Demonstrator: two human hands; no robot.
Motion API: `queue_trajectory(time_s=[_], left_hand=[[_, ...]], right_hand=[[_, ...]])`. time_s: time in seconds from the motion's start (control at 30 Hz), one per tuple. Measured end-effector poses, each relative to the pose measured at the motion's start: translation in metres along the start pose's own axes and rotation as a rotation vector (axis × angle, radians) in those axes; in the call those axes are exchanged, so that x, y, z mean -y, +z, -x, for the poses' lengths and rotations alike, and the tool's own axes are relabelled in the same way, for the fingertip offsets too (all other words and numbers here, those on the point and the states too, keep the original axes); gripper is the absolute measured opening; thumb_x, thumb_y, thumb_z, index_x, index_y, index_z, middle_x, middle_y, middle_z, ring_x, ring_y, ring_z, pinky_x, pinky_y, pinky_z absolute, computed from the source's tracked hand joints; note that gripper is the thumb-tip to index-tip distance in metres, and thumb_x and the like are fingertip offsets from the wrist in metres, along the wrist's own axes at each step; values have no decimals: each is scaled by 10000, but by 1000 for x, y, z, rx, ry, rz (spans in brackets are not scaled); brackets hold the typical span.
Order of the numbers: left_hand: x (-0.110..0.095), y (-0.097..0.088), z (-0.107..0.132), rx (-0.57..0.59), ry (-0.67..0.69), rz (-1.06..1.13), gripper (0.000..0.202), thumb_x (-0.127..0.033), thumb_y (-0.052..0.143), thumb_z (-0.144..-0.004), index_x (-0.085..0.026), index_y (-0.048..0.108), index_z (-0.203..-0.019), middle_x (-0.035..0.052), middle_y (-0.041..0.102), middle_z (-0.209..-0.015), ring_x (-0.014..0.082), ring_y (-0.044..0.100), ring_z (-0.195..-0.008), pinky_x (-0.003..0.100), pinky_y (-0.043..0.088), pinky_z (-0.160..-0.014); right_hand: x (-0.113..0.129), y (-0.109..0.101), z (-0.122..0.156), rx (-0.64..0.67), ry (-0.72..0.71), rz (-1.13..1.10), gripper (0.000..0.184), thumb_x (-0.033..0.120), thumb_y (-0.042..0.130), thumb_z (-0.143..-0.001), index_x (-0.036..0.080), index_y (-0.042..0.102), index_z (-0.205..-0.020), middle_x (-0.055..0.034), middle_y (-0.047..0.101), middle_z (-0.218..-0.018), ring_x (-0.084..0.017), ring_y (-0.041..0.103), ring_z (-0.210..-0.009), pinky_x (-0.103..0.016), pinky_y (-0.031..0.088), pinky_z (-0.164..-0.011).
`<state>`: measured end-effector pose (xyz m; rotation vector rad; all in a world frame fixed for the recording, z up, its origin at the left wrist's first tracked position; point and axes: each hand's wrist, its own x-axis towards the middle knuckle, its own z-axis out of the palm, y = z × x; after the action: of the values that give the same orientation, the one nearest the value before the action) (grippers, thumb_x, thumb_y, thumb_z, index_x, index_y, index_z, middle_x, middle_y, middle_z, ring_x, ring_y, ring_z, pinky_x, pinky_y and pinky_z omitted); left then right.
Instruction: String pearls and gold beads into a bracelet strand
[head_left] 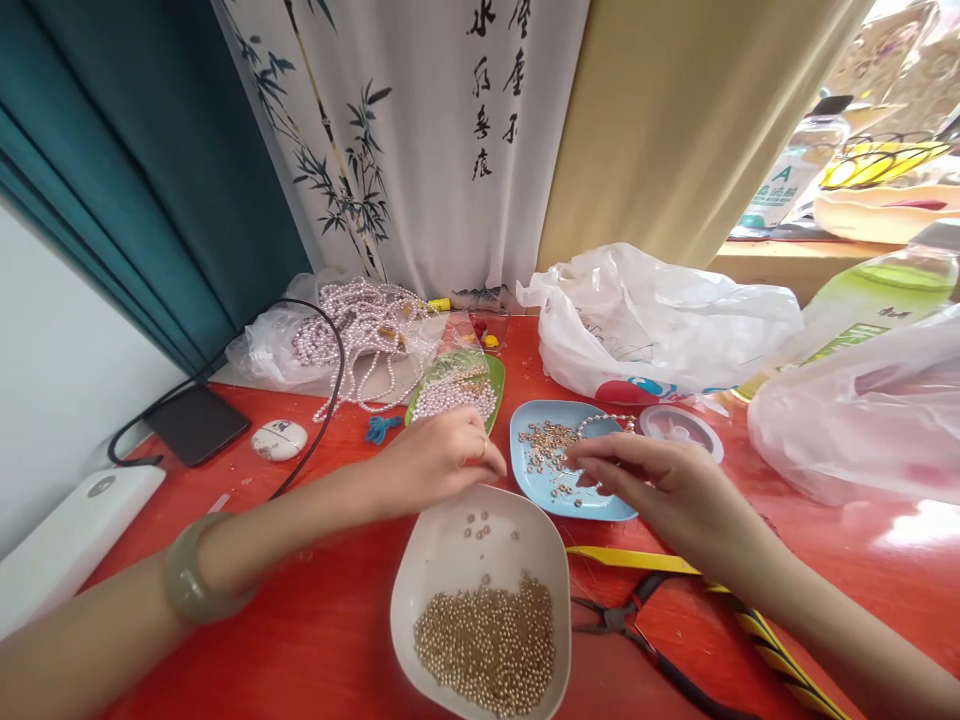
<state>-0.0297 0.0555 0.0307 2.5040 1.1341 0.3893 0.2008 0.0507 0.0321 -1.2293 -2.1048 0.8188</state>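
Over the far rim of a white bowl [405, 590] is my left hand [442, 455], its fingers curled together; whatever they hold is hidden. Gold beads [487, 645] fill the near part of that bowl, with a few loose ones farther up. My right hand [660, 480] reaches over the right side of a blue plate [525, 480], thumb and fingers drawn into a pinch. Anything between those fingertips is too small to make out. On the plate lie small gold pieces [547, 445] and a short strand of pearly beads [600, 420], partly behind my right hand.
Pliers [619, 619] and a yellow strip [630, 562] lie right of the bowl. Behind are a green plate of pinkish beads [457, 393], bead strings [360, 320] and a plastic bag [660, 320]. A phone [196, 425], white case [279, 439] and black cable [343, 370] lie left.
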Motion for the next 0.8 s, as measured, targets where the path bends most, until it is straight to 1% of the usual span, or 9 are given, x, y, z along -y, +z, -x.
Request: queue_trajectory(time_s=[0.07, 0.13, 0.23, 0.33, 0.4, 0.5, 0.63, 0.73, 0.8], left_hand=[[1, -3, -12, -26, -6, 7, 164, -194, 519, -783, -205, 671, -846, 42, 575, -788, 146, 504, -797, 264, 411, -708], [3, -5, -24, -34, -23, 14, 166, -184, 526, -775, -197, 669, -858, 43, 573, -796, 143, 505, -798, 264, 408, -721], [5, -3, -42, -26, -2, -45, 182, -158, 520, -767, -201, 668, -863, 45, 582, -792, 149, 503, -810, 265, 401, -717], [6, 4, -57, 16, 39, -200, 221, -115, 503, -753, -213, 661, -873, 46, 605, -786, 172, 493, -825, 274, 385, -667], [5, 8, -65, 56, 66, -294, 228, -103, 506, -737, -218, 652, -868, 39, 616, -767, 186, 484, -824, 272, 364, -616], [0, 14, -72, 120, 110, -374, 168, -127, 518, -724, -209, 635, -813, 34, 612, -720, 195, 473, -815, 262, 328, -552], [-5, 18, -75, 177, 123, -399, 75, -228, 551, -717, -180, 608, -709, 45, 595, -699, 204, 474, -807, 255, 300, -509], [-2, 22, -73, 185, 117, -352, 104, -286, 587, -689, -195, 617, -729, 42, 584, -715, 208, 483, -804, 258, 304, -529], [2, 26, -72, 165, 104, -304, 110, -280, 577, -694, -221, 633, -769, 41, 573, -746, 201, 494, -793, 261, 306, -543]], right_hand=[[-7, -7, -3, -44, 44, -23, 234, 302, 489, -756, 166, 659, -843, -54, 691, -782, -157, 636, -677, -254, 514, -587], [-17, -13, -6, -56, 72, 15, 251, 316, 494, -746, 163, 662, -852, -61, 692, -818, -171, 634, -705, -270, 515, -604], [-31, -17, -11, -13, 63, 144, 225, 285, 494, -750, 180, 662, -858, -45, 691, -840, -170, 629, -728, -270, 501, -635], [-40, -13, -16, 47, 31, 297, 190, 198, 492, -740, 202, 666, -815, -17, 689, -781, -150, 621, -667, -247, 477, -590], [-40, -6, -20, 93, -9, 382, 193, 154, 494, -730, 201, 669, -795, -15, 680, -743, -141, 609, -626, -236, 455, -559], [-35, 4, -24, 138, -102, 464, 202, 127, 520, -720, 192, 668, -841, -33, 664, -754, -144, 601, -647, -235, 438, -578], [-33, 13, -26, 177, -174, 479, 252, 112, 545, -718, 203, 651, -929, -41, 645, -809, -153, 601, -701, -237, 432, -616], [-37, 15, -25, 186, -194, 446, 216, 109, 536, -733, 200, 659, -886, -41, 639, -815, -153, 598, -714, -236, 430, -629], [-39, 15, -25, 182, -198, 428, 195, 103, 519, -746, 194, 665, -838, -38, 639, -790, -148, 593, -706, -236, 426, -632]])
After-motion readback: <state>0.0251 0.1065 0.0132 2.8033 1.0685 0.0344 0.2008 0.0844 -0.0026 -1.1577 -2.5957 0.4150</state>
